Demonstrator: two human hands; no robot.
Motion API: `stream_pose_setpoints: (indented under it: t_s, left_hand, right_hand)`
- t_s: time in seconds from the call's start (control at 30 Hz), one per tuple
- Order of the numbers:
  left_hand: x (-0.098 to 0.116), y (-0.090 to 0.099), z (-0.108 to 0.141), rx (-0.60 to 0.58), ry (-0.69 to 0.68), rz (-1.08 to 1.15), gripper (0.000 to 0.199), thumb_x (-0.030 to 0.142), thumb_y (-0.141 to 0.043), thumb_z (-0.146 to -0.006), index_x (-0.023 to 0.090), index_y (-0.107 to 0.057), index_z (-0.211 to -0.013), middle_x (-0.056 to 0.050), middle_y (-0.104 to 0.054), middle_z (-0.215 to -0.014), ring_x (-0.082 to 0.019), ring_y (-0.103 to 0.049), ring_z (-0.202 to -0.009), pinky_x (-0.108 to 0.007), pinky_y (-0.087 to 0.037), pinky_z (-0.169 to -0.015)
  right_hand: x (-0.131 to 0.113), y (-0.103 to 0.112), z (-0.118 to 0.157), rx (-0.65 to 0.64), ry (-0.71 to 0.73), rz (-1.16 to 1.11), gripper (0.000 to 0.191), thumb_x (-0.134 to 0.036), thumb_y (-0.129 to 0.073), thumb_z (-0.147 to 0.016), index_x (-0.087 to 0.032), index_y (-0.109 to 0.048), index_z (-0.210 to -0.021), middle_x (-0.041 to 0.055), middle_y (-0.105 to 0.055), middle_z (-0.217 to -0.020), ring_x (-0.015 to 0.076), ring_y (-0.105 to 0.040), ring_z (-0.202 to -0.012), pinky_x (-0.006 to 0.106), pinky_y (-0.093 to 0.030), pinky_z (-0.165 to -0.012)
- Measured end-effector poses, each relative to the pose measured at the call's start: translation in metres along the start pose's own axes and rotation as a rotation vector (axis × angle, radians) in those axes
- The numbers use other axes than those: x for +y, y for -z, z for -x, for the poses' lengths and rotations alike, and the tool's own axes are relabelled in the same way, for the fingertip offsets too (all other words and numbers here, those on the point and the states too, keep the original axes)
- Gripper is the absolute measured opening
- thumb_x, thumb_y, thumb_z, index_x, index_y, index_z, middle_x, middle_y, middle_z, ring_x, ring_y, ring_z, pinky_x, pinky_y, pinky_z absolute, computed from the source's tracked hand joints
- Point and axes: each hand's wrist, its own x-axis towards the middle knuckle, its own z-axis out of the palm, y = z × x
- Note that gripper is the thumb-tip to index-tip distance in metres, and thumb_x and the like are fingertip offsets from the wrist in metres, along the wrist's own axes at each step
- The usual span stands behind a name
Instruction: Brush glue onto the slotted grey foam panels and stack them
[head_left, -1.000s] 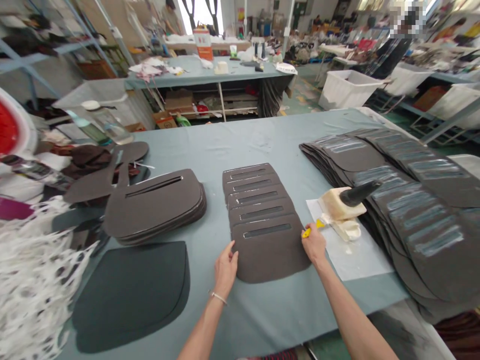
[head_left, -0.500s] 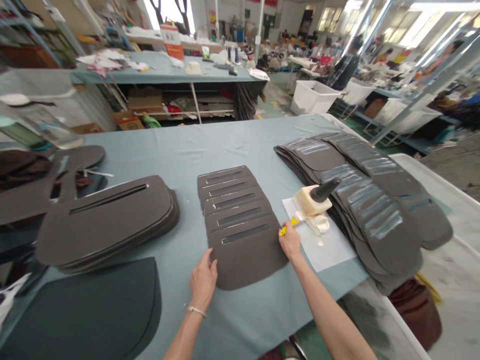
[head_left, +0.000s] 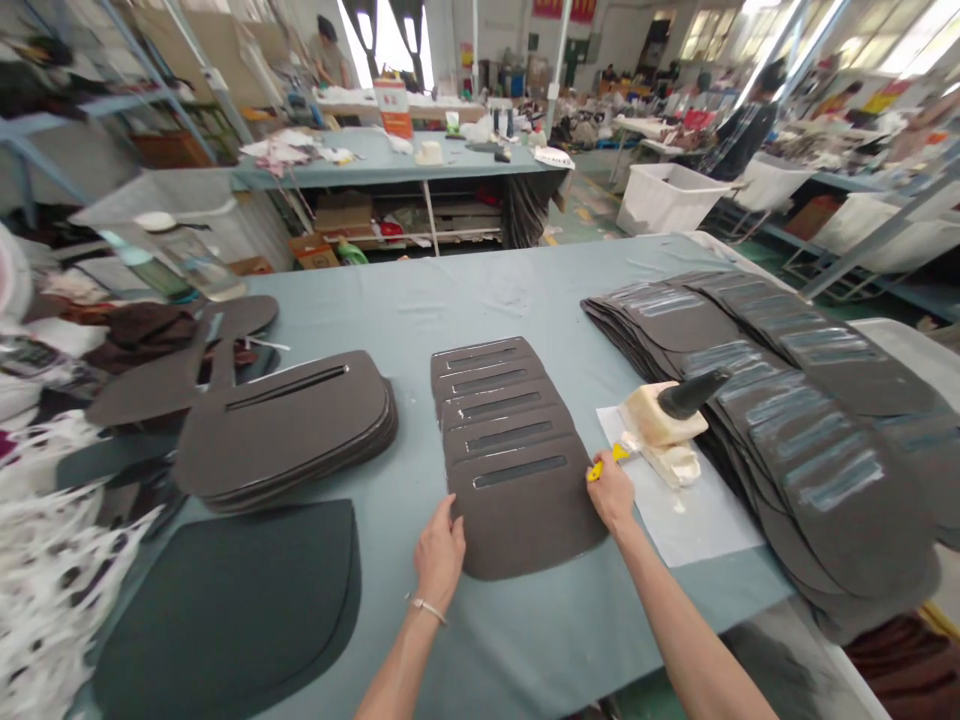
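Several dark brown panels (head_left: 532, 525), each with a long slot, lie overlapped like steps in front of me. At their lower left edge my left hand (head_left: 441, 548) pinches the border with thumb and fingers. My right hand (head_left: 611, 492) is closed around a small brush (head_left: 606, 463) with a yellow handle, beside the panels' right edge. Its bristles point toward a cream-coloured block-like container (head_left: 660, 413) with a black nozzle-like piece leaning out of it. This container stands on a white sheet (head_left: 675, 530) smeared with white paste.
Brown panels with shiny streaks (head_left: 810, 440) are heaped at right. A stack of slotted panels (head_left: 292, 425) and dark green panels (head_left: 232, 600) lie at left. Bottles (head_left: 202, 265) stand behind them. Beyond the blue-grey table (head_left: 480, 290) are another table (head_left: 337, 170) and a white bin (head_left: 667, 200).
The view has swung left, so everything sits further right in the picture. Both hands stay at the panel edges, and the brush remains in my right hand.
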Motion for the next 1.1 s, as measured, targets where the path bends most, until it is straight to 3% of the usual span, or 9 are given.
stream_pose_setpoints:
  t_s: [0.43, 0.63, 0.8, 0.9, 1.0, 1.1]
  left_hand:
    - [-0.003, -0.003, -0.001, 0.014, 0.063, 0.095, 0.040, 0.021, -0.050, -0.084, 0.023, -0.052, -0.124, -0.003, -0.064, -0.081, -0.016, -0.059, -0.075, -0.027, -0.039, -0.068]
    - [-0.003, -0.005, -0.002, 0.022, 0.057, 0.098, 0.040, 0.021, -0.049, -0.084, 0.023, -0.052, -0.124, -0.002, -0.062, -0.078, -0.016, -0.058, -0.073, -0.029, -0.041, -0.070]
    - [-0.006, 0.005, 0.004, 0.128, -0.102, 0.030, 0.041, 0.032, -0.048, -0.085, 0.018, -0.052, -0.123, -0.008, -0.055, -0.094, -0.019, -0.055, -0.089, -0.033, -0.044, -0.080]
    - [-0.037, 0.029, 0.017, 0.290, -0.067, -0.134, 0.051, 0.045, -0.046, -0.085, 0.016, -0.049, -0.127, -0.014, -0.050, -0.108, -0.026, -0.051, -0.099, -0.040, -0.043, -0.082]
    - [-0.094, 0.061, 0.033, 0.456, 0.164, -0.372, 0.052, 0.045, -0.041, -0.086, 0.016, -0.045, -0.128, -0.018, -0.048, -0.118, -0.032, -0.047, -0.103, -0.047, -0.040, -0.081]
    - [-0.147, 0.090, 0.045, 0.345, 0.226, -0.328, 0.034, 0.036, -0.040, -0.086, 0.016, -0.057, -0.108, -0.013, -0.056, -0.099, -0.025, -0.052, -0.091, -0.037, -0.041, -0.076]
  right_hand:
    - [-0.006, 0.003, -0.005, -0.032, 0.002, 0.120, 0.020, -0.031, -0.052, -0.089, -0.020, -0.053, -0.105, 0.0027, -0.058, -0.074, 0.0144, -0.054, -0.064, 0.025, -0.021, -0.055]
    - [-0.012, 0.009, -0.002, -0.043, 0.037, 0.142, 0.020, -0.025, -0.050, -0.088, -0.019, -0.053, -0.107, 0.0049, -0.059, -0.081, 0.0152, -0.055, -0.067, 0.025, -0.026, -0.056]
    - [-0.010, 0.016, -0.001, 0.063, 0.100, 0.112, 0.021, -0.016, -0.053, -0.081, -0.017, -0.054, -0.102, 0.0062, -0.055, -0.086, 0.0159, -0.051, -0.076, 0.025, -0.028, -0.059]
    - [-0.001, 0.022, 0.003, 0.190, 0.157, 0.037, 0.023, -0.009, -0.049, -0.078, -0.016, -0.055, -0.099, 0.0062, -0.053, -0.083, 0.0165, -0.048, -0.077, 0.025, -0.029, -0.062]
    - [0.004, 0.024, 0.016, 0.239, 0.213, -0.107, 0.015, -0.017, -0.046, -0.083, -0.016, -0.055, -0.095, 0.0054, -0.054, -0.079, 0.0155, -0.048, -0.068, 0.025, -0.031, -0.060]
    - [-0.011, 0.020, 0.038, 0.236, 0.323, -0.276, 0.022, -0.037, -0.045, -0.088, -0.017, -0.054, -0.089, 0.0039, -0.054, -0.073, 0.0148, -0.049, -0.061, 0.025, -0.033, -0.058]
